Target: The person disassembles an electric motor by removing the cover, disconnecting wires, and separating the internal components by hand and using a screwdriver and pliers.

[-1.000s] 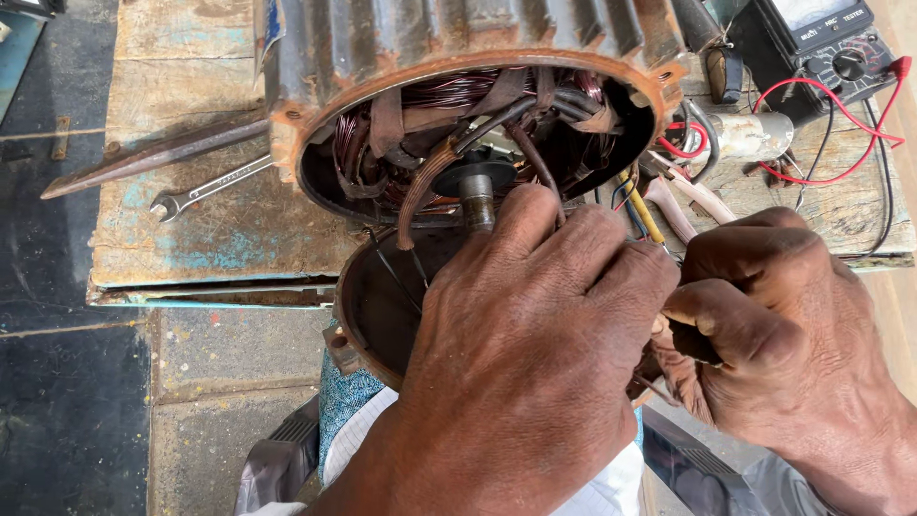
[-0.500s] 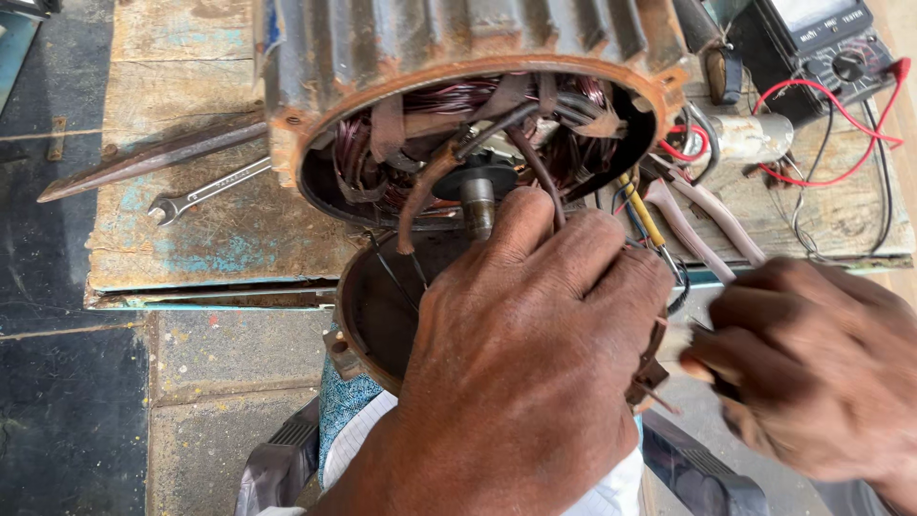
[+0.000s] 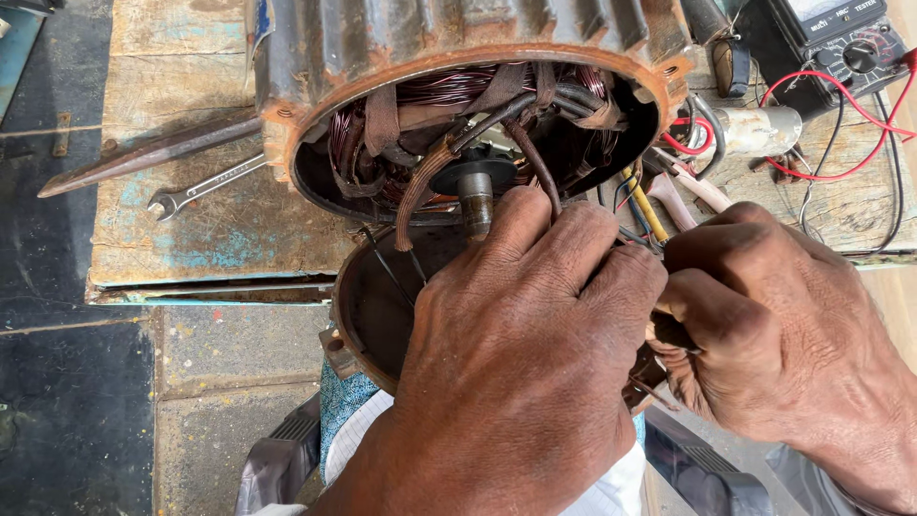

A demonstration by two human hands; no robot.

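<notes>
Just beyond the left hand's [image 3: 516,354] loosely curled fingertips, the motor shaft [image 3: 475,205] points toward them, while the right hand [image 3: 764,325] pinches something hidden beside them.

A spanner [image 3: 202,186] and a long metal chisel [image 3: 143,158] are being kept on the worn wooden board [image 3: 181,86]; a black multimeter [image 3: 841,43] with red leads [image 3: 860,115] is being rested at the far right.
</notes>
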